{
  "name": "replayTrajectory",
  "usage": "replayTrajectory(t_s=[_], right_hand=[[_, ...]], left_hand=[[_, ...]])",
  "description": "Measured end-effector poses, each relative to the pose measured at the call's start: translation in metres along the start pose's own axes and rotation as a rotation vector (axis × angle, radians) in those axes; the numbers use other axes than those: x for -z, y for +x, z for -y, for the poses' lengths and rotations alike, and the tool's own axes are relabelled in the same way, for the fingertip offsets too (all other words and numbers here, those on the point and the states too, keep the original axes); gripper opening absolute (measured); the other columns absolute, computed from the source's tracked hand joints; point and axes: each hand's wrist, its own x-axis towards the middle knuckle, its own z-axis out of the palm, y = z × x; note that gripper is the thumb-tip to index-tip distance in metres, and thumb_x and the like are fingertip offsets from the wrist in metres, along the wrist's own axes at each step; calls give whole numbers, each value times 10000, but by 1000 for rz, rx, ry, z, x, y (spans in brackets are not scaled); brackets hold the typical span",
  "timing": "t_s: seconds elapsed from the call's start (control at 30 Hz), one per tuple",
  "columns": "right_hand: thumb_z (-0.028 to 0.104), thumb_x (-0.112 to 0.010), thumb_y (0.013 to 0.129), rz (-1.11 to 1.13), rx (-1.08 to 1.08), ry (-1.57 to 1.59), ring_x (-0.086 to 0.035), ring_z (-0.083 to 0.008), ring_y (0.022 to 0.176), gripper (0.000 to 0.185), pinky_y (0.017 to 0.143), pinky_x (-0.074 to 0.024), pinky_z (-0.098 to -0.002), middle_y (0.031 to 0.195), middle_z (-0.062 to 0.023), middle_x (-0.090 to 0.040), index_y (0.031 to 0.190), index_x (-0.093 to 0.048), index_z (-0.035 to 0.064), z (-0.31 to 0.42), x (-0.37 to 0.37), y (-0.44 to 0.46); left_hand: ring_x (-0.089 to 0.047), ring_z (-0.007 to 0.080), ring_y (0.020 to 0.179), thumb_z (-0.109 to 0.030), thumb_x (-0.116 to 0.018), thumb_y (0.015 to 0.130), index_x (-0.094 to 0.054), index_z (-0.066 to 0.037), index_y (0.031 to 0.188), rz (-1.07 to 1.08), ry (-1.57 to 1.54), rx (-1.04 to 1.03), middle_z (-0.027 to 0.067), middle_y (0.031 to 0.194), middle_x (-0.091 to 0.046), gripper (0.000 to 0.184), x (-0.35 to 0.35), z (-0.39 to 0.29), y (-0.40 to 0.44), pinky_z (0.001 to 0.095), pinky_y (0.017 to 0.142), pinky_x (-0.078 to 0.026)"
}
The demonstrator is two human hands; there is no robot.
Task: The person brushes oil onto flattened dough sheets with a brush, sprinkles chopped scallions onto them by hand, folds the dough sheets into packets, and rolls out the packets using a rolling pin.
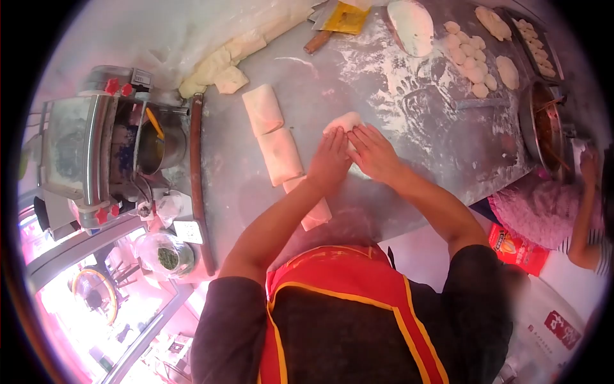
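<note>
Both bare hands' grip [352,148] holds pale, soft dough [346,121] on the grey metal tabletop [236,141]; press evenly, fingertips together.

No legible txt, bag label [563,329] incl. (blurry)

- A smooth, faintly glossy grey surface is being shown by the worktop [227,147], its sheen being dulled by white powder [400,89].
- Smooth, matt faces are being presented by the dough pieces [278,155].
- Light is being reflected by the shiny metal of the machine's roller [97,150].
- A brown, wood-like finish is being shown by the long rod [197,166].
- Matt cloth is being displayed by the red apron [339,272].
</note>
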Motion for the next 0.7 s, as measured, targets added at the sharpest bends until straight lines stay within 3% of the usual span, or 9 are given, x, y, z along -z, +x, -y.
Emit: replayTrajectory(t_s=[0.07, 0.1, 0.13, 0.2, 0.3, 0.4, 0.47, 0.57, 0.7], right_hand=[[217, -578, 881, 76, -174, 259, -567, -325, 1118, 331, 1021, -399, -448, 1134, -182, -632, 1136, -636, 14, -10, 11, 2], [207, -575, 881, 115, -261, 392, -588, -314, 1086, 320, 1007, -410, -445, 1105, -179, -644, 1135, -640, 24, -13, 17, 2], [196, -561, 900, -34, -454, 467, -640, -244, 974, 285, 909, -469, -415, 1040, -142, -672, 1130, -644, 48, -8, 23, -1], [224, -549, 927, -95, -955, 881, -646, -220, 942, 283, 865, -489, -394, 1056, -119, -672, 1132, -640, 50, 5, 5, -22], [333, -491, 980, -155, -1493, 1635, -613, -228, 1007, 393, 891, -501, -360, 1120, -118, -631, 1224, -572, 35, 26, 5, -19], [353, -461, 994, -419, -1547, 1973, -577, -241, 1080, 426, 943, -483, -380, 1167, -141, -594, 1237, -537, 12, 43, 8, 8], [335, -451, 1008, -520, -1519, 2065, -563, -265, 1142, 421, 989, -480, -404, 1210, -171, -570, 1221, -529, -20, 40, 10, 26], [367, -437, 1010, -609, -1148, 2390, -507, -287, 1204, 480, 1039, -423, -430, 1274, -198, -517, 1262, -481, -38, -4, -38, 49], [392, -451, 997, -529, -1303, 2261, -517, -278, 1143, 535, 1007, -420, -403, 1272, -174, -509, 1307, -447, -43, -47, -40, 100]], left_hand=[[-480, 335, 1257, -175, -573, 889, -521, -36, 1291, 69, -92, -23, 191, 1379, -487, 429, 8, 16, 8, 421, 1040, -390], [-503, 344, 1215, -197, -582, 889, -544, -24, 1241, 4, -200, 113, 193, 1321, -518, 394, 14, 22, 13, 427, 1001, -415], [-525, 353, 1172, -220, -591, 889, -567, -12, 1191, -58, -308, 250, 195, 1264, -549, 367, 20, 27, 16, 433, 962, -440], [-579, 367, 1060, -259, -651, 855, -602, -16, 1137, -202, -447, 404, 195, 1134, -601, 376, 17, 37, 30, 442, 847, -500], [-579, 363, 1059, -249, -687, 826, -627, -34, 1066, 354, -480, 594, 186, 1138, -604, 328, 32, 34, 65, 442, 845, -497], [-551, 322, 1090, -235, -710, 785, -626, -33, 1063, 555, -735, 734, 157, 1147, -587, 354, 47, 26, 76, 403, 898, -465], [-532, 317, 1128, -204, -706, 773, -636, -53, 1053, 185, -477, 567, 144, 1171, -580, 325, 48, 18, 75, 401, 911, -460], [-512, 312, 1161, -146, -675, 780, -620, -45, 1036, -181, -178, 314, 115, 1212, -564, 281, 66, 22, 87, 392, 916, -452], [-471, 321, 1212, -103, -608, 835, -580, -39, 1126, -328, 77, -1, 125, 1284, -523, 300, 62, 56, 102, 411, 973, -414]])
